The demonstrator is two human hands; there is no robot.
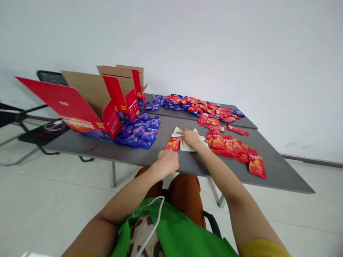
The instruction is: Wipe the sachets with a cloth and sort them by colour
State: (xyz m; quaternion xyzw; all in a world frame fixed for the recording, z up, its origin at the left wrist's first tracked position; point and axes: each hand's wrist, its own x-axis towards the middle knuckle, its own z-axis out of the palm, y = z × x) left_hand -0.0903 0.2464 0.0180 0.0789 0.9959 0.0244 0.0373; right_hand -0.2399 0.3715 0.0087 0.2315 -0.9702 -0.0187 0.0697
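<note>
My right hand [189, 137] lies on a crumpled white cloth [189, 141] in the middle of the grey table [278, 175], its fingers pressing into the fabric. My left hand [168, 161] is near the table's front edge with its fingers curled, and its palm is hidden. Just beyond those fingers lies a red and orange sachet [173, 144], at the left side of the cloth. A row of red sachets [227, 147] lies to the right of the cloth, and a blue sachet pile [139, 132] lies to its left.
Open red cardboard cartons [80, 100] stand at the table's left end. A mixed heap of red and blue sachets [198, 107] covers the far table section. A black chair [50, 76] stands behind the cartons. A green bag [171, 228] lies on my lap.
</note>
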